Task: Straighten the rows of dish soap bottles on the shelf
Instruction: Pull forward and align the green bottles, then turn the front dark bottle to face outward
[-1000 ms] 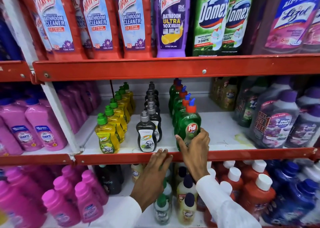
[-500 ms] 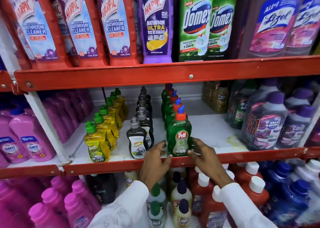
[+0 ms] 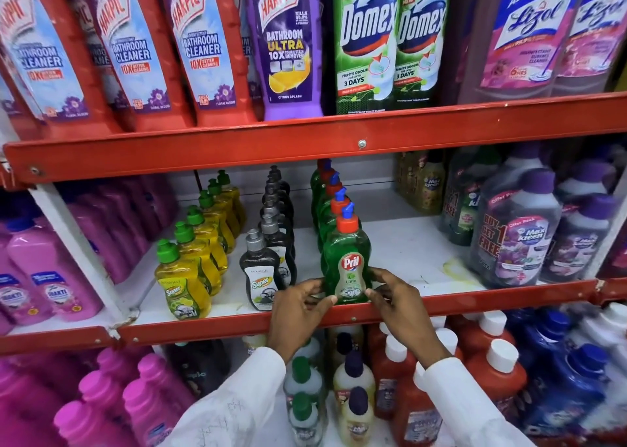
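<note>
Three rows of dish soap bottles run front to back on the middle shelf [image 3: 217, 324]: yellow Super bottles [image 3: 181, 282] at left, black Super bottles [image 3: 261, 273] in the middle, green Pril bottles at right. The front green Pril bottle [image 3: 346, 260] stands upright at the shelf's red front lip. My left hand [image 3: 298, 311] touches its lower left side with thumb and fingertips. My right hand [image 3: 400, 307] presses its lower right side. Both hands pinch the bottle's base between them.
Large purple-capped Max Kleen jugs [image 3: 515, 239] stand at the shelf's right, with bare white shelf between them and the Pril row. Pink bottles [image 3: 44, 277] fill the left bay. Tall Harpic and Domex bottles [image 3: 366, 39] sit above; red and blue bottles [image 3: 492, 375] crowd the shelf below.
My right hand let go of the Pril bottle's side and came down to its base. My left hand rose from the shelf lip to the bottle's other side.
</note>
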{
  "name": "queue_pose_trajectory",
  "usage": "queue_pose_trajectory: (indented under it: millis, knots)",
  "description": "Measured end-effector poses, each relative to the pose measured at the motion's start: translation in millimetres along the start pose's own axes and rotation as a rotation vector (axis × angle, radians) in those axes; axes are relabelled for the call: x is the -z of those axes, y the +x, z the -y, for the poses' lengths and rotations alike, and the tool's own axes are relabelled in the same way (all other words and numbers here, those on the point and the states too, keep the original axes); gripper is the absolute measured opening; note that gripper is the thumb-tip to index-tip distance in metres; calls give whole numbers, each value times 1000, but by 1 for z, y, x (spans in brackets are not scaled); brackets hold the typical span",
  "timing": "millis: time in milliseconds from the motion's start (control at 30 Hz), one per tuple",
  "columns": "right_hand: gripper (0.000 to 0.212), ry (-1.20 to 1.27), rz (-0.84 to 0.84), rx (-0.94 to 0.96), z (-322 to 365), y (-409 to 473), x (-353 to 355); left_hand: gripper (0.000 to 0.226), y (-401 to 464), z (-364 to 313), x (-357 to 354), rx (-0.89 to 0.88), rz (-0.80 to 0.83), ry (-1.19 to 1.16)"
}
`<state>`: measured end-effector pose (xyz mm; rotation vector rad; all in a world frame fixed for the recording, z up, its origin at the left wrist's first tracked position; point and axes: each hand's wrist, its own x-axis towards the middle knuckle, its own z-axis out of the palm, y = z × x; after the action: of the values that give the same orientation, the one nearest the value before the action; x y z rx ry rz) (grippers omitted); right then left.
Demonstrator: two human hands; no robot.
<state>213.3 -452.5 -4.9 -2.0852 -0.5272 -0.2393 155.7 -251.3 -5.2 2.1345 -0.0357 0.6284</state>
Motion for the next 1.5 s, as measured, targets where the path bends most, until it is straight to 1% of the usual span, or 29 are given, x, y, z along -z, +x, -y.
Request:
queue_pose_trajectory:
  millis: [100,167,200,267,300,333,367,433,500,567,600,633,700,733,800,900,967,1133,1500]
  knots:
    - [42,5,1,-15,-1,-1,-1,32,0,-1,1,-16,14,-5]
    - [43,33,-38,-38,2,-3,-3,33,0,-4,4,-12,38,-4]
    - [45,68,-99,-61,4,-5,-4,35,0,-6,6,-11,49,1]
    - [46,178,-310,-95,14,-17,-11,35,-7,-6,12,-20,43,29]
    - [42,220,-424,-80,20,-25,-17,30,-12,-5,16,-32,9,51]
    - [39,234,-505,-39,28,-33,-25,24,-20,-2,22,-48,-47,74]
    - [36,228,-534,14,36,-40,-34,19,-28,0,30,-62,-113,89]
    - [37,198,-463,122,55,-48,-59,15,-44,9,50,-81,-275,77]
    - [36,130,-326,177,73,-45,-83,14,-51,19,71,-73,-440,43]
    - [35,76,-225,191,89,-33,-100,13,-47,28,90,-14,-520,29]
    - [37,72,-183,178,95,-26,-106,17,-42,32,99,25,-500,36]
    - [40,66,-130,149,98,-18,-110,26,-36,36,104,61,-437,52]
    - [45,8,-21,98,101,-7,-115,43,-26,42,110,114,-265,102]
    - [45,-32,18,78,100,-2,-116,46,-21,43,112,119,-190,126]
    - [44,-62,65,30,99,5,-118,41,-15,47,114,91,-95,154]
    - [40,-22,78,1,97,9,-119,28,-9,52,113,78,-85,161]
    - [40,-19,53,-13,96,8,-118,25,-6,58,112,71,-76,103]
    - [37,-22,12,-64,93,5,-115,27,-2,62,104,76,-34,33]
    - [37,-60,23,-113,94,6,-107,31,1,66,100,120,13,-52]
